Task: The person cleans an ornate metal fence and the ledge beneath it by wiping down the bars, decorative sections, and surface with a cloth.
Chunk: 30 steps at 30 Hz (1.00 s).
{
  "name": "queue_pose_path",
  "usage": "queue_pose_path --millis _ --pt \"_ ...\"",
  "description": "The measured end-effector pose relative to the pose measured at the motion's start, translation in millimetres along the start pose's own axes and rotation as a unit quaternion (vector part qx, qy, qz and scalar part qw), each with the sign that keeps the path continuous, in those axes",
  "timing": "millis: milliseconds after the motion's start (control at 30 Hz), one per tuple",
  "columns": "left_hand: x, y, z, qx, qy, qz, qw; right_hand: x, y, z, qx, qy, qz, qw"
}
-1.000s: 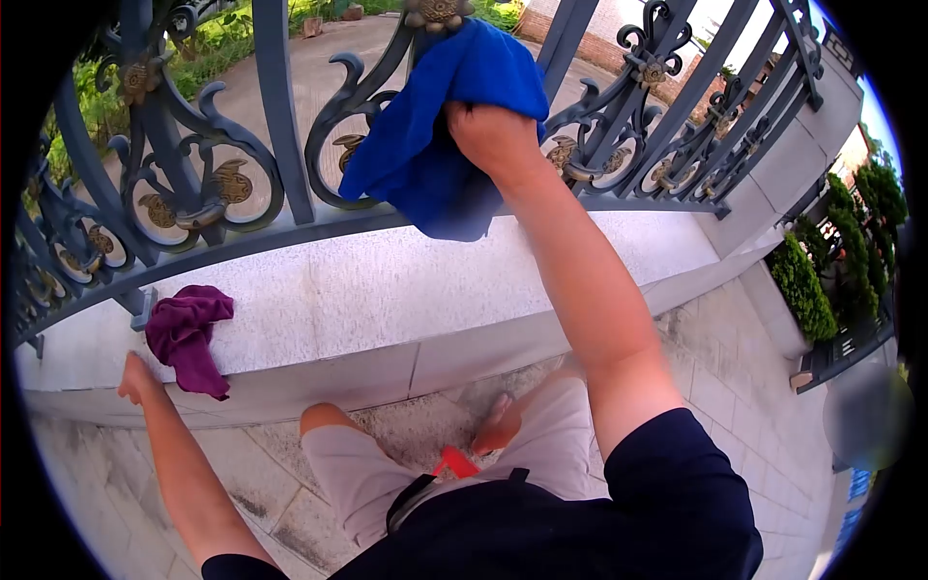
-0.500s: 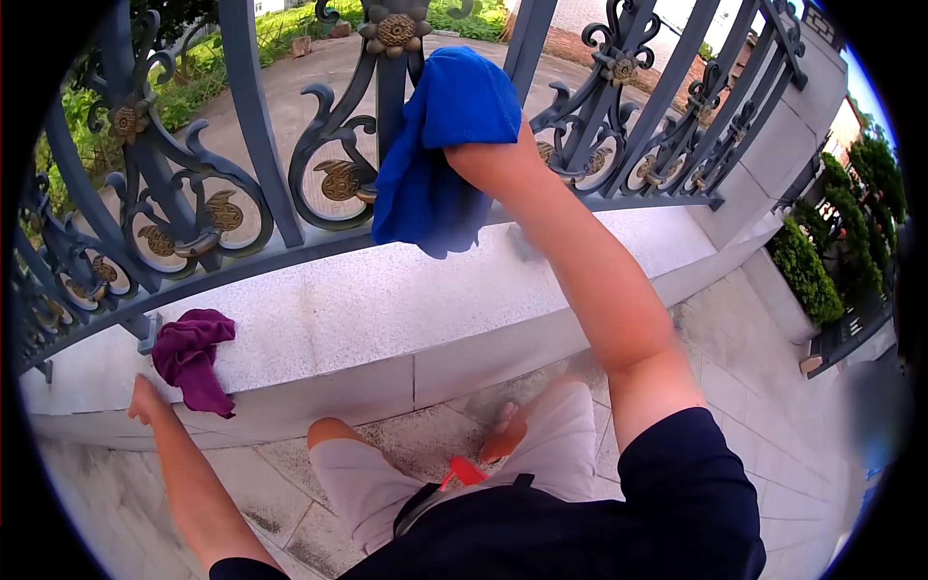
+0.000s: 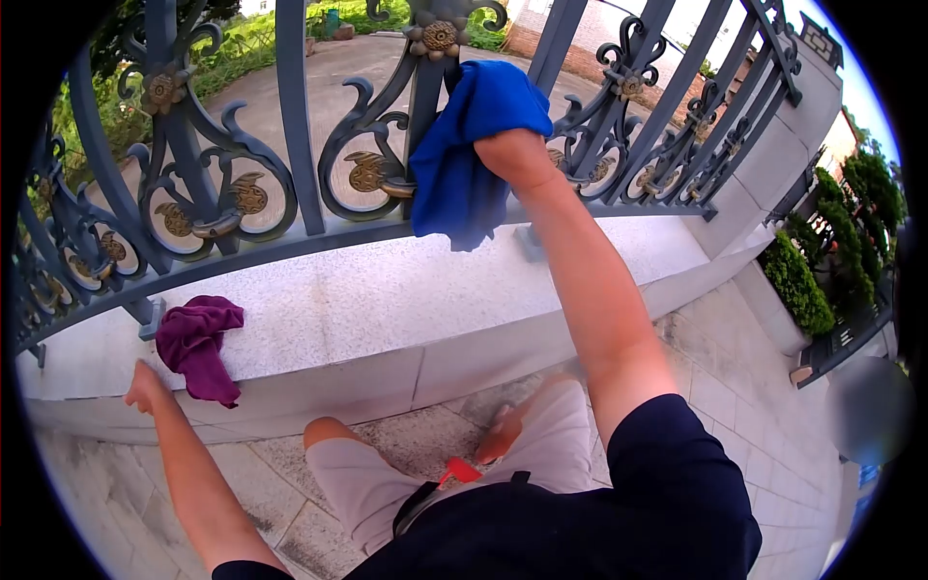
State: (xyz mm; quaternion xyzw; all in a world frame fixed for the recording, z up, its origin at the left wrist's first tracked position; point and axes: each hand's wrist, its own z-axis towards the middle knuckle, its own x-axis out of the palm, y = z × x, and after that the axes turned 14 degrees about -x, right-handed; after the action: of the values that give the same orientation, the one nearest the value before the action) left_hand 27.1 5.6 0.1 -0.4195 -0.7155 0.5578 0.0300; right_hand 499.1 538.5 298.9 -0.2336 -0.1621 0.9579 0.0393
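Observation:
A blue cloth [image 3: 459, 184] hangs from my right hand [image 3: 520, 157], whose fingers are wrapped in it and mostly hidden. The cloth lies against the scrollwork of the dark metal fence [image 3: 302, 116], below a bronze flower ornament [image 3: 440, 37]. At the lower left, my left hand [image 3: 147, 389] is at the front edge of the pale stone ledge [image 3: 329, 300]; how its fingers are set is too small to tell. Right beside that hand a crumpled purple cloth [image 3: 198, 338] rests on the ledge, one end drooping over the edge.
A stone pillar [image 3: 783, 145] stands at the fence's right end, with green bushes [image 3: 797, 285] beyond it. Paving [image 3: 280, 483] lies under my legs below the ledge. Past the bars are a concrete path and plants. Something red [image 3: 459, 472] shows at my waist.
My right hand and the blue cloth have moved down from the flower ornament and shifted over the scrollwork. The purple cloth still lies on the ledge, and my left hand remains beside it.

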Motion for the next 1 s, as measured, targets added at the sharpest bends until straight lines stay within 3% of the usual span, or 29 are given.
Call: queue_pose_path --millis 133,233,367,500,600,633,867,967,1000 --pt "2 1 5 0.005 -0.015 0.01 1.0 5 8 11 0.086 -0.078 0.049 0.992" --pt "7 0 9 -0.004 -0.019 0.01 1.0 10 9 28 0.048 -0.06 -0.016 0.997" --pt "7 -3 7 -0.007 -0.02 0.004 1.0 16 -4 33 0.103 -0.007 -0.053 0.993" --pt "7 -4 7 -0.013 -0.021 -0.001 1.0 26 -4 35 0.173 -0.04 -0.105 0.979" --pt "6 -3 7 -0.009 -0.016 -0.002 1.0 27 -1 22 0.218 -0.094 0.009 0.971" --pt "6 -2 6 -0.006 -0.017 -0.006 1.0 27 -7 19 0.229 -0.066 0.056 0.97" --pt "4 -1 6 -0.008 -0.006 -0.007 1.0 18 8 5 0.192 -0.099 0.114 0.97" --pt "4 0 6 -0.01 -0.009 -0.015 1.0 18 5 21 0.279 -0.029 0.096 0.955" --pt "4 -3 5 -0.01 -0.014 -0.019 1.0 24 3 22 0.261 -0.061 0.076 0.96"
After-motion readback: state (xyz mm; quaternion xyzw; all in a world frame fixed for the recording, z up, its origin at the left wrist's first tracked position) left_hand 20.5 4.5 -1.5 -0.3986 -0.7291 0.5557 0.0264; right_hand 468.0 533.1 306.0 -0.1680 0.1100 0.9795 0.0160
